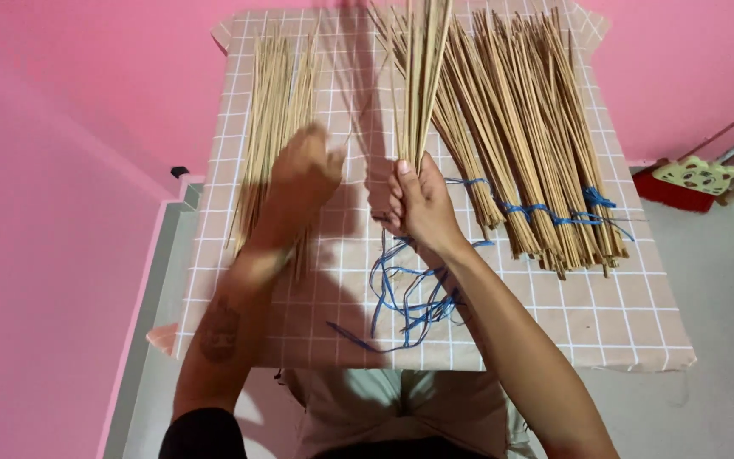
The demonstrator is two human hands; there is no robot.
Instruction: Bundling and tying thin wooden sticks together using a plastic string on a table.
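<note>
Blue strings (pixel 405 297) lie in a loose tangle at the near edge of the counter (pixel 554 323), just below the right hand (pixel 418 204). That hand's grip is closed tight round the lower end of a small bunch of thin sticks (pixel 422 76), held nearly upright so the tips fan toward the far edge. The left hand (pixel 299 178) is blurred; it sits low over a loose pile of sticks (pixel 273 110) spread along the left side of the counter, and whether its fingers are closed on any stick cannot be told. To the right, well apart from the left pile, lie several bundles (pixel 528 144) already bound with blue string near their near ends, resting side by side toward the right edge.

By the look of it, the step in hand is gathering sticks into a bunch before tying. The next move seems to call for keeping the ends level in the right grip while the left hand brings more sticks or a string.
</note>
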